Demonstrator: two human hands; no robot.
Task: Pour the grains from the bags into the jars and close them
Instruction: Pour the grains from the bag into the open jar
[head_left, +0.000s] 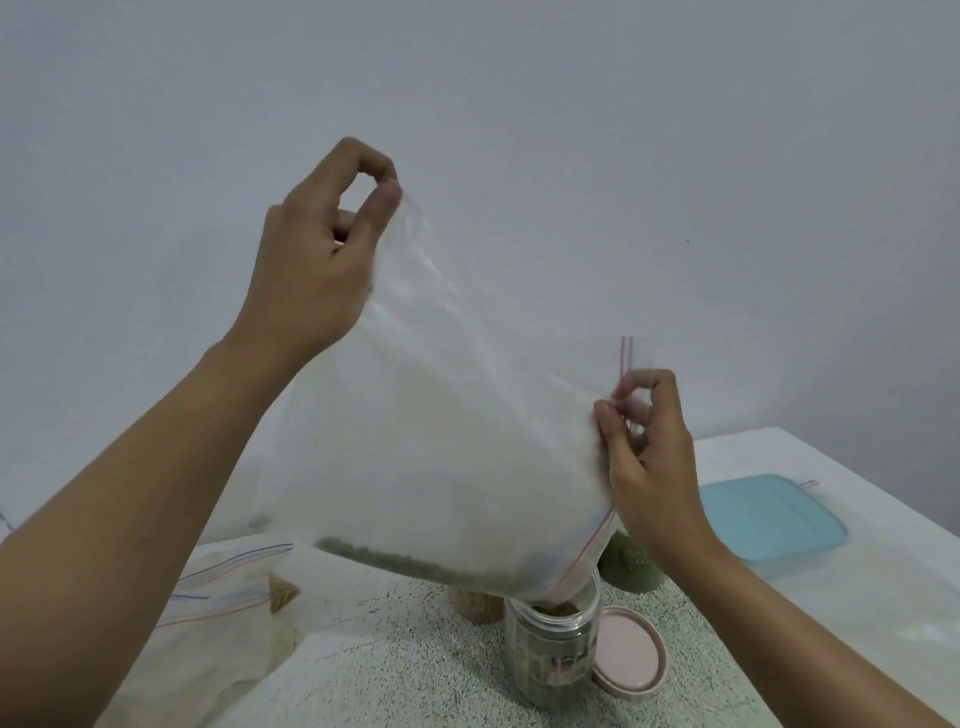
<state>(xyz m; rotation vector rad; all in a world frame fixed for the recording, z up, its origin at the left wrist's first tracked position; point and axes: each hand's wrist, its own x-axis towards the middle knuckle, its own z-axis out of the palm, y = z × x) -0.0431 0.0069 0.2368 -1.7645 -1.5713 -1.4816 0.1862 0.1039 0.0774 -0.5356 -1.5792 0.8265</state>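
Observation:
A large clear zip bag (457, 405) hangs tilted above an open clear jar (553, 652). My left hand (317, 254) pinches the bag's upper corner high up. My right hand (649, 447) pinches the bag's zip edge lower on the right. A thin line of greenish grains (410, 564) lies along the bag's lowest fold, by its mouth over the jar. The jar holds greenish grains near its top. A pink lid (626, 652) lies flat on the table just right of the jar.
Other zip bags (228, 587) lie on the speckled table (395, 675) at the left, one holding tan grains (283, 592). A jar of green grains (631, 564) and a brownish jar (475, 605) stand behind. A blue container lid (769, 514) rests at the right.

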